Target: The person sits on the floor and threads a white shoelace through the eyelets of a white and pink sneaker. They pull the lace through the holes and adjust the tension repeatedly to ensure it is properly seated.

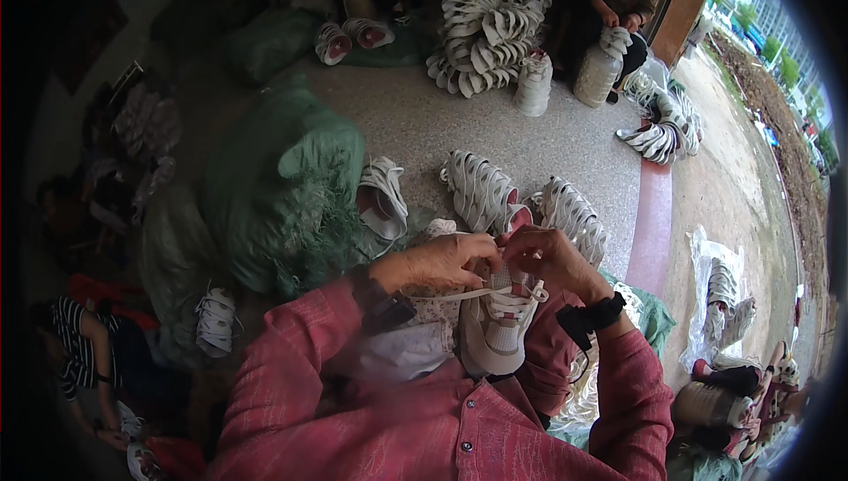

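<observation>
A white and beige sneaker (495,344) rests on my lap with its toe toward me. My left hand (442,262) is closed in a pinch at the left of the shoe's opening, over a pale shoelace (468,294) that trails left across the upper. My right hand (555,258) is closed at the other side of the opening, fingertips close to the left ones and pinching lace near the top eyelets. The fingers partly hide the shoe's tongue and the lace ends. Just beyond my hands stand nested rows of white shoes (481,189).
Green sacks (283,181) bulge at the left, beside a loose white shoe (382,198). A tall stack of shoes (490,26) stands at the back. Co-workers sit around, one handling a shoe over a pale jar-shaped stand (599,75). More shoes (667,132) lie at the right.
</observation>
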`<state>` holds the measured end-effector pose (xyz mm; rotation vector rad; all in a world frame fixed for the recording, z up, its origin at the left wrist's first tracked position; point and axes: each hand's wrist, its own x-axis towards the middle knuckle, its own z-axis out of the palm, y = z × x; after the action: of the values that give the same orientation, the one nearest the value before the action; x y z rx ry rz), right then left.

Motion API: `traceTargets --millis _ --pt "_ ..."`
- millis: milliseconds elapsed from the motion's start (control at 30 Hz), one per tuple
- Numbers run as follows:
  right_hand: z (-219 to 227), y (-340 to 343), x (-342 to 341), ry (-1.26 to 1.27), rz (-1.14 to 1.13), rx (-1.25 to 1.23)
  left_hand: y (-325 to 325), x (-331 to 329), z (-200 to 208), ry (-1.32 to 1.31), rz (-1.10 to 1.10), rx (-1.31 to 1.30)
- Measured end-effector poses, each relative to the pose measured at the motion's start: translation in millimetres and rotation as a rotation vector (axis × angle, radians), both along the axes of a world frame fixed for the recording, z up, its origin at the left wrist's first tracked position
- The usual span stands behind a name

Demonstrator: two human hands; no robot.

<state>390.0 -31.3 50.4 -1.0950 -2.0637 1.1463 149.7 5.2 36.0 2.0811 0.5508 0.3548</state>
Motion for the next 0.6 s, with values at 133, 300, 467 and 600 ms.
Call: traceTargets --millis 133,300,467,600 --pt "-18.2 -3.6 4.4 0.195 0.033 -0.482 16.3 7.4 -15.7 0.049 -0.184 -0.053" --pt "-10.4 -13.1 2.6 0.111 0.056 -0.338 19.5 8.2 -28.1 0.035 -0.162 0.011" --pt "-19.3 -19.7 -4.2 0.043 0.065 -0.113 12.3 3.8 -16.3 -0.036 -0.166 -0.106" --pt "-26.8 -17.9 -14.3 -0.148 0.117 0.219 10.2 1.1 -28.3 -0.100 -0.136 -0.139"
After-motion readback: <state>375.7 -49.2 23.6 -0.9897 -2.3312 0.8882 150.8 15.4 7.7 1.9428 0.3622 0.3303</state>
